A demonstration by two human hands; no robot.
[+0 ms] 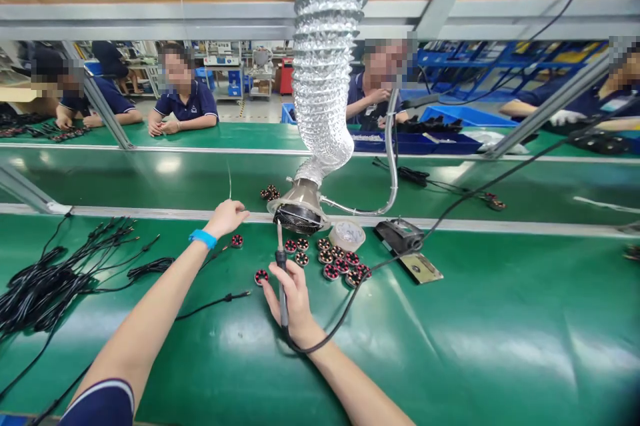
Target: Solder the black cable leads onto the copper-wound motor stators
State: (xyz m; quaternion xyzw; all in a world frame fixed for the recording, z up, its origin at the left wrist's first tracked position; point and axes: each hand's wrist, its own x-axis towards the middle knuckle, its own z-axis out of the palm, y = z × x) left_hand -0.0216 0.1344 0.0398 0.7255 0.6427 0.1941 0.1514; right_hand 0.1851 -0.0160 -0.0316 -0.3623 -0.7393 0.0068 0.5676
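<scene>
My right hand (295, 296) grips a soldering iron (283, 293) upright, its tip pointing up near the fume hood (300, 213). One right finger reaches a small round motor stator (261, 277) with red windings. Farther left, my left hand (227, 217), with a blue wristband (203, 238), is raised over the bench with fingers close together. A thin pale wire (230, 181) runs down to it and seems to be pinched there; the fingertips are partly hidden. Another stator (237, 240) lies below this hand, beside a black cable end. More stators (338, 253) are grouped right of the iron.
Bundled black cables (45, 279) cover the left bench. A roll of clear tape (347, 235) and a black iron stand (400, 237) sit right of the stators. A foil duct (327, 53) hangs centrally. The iron's cord crosses rightward. Co-workers (184, 103) sit opposite.
</scene>
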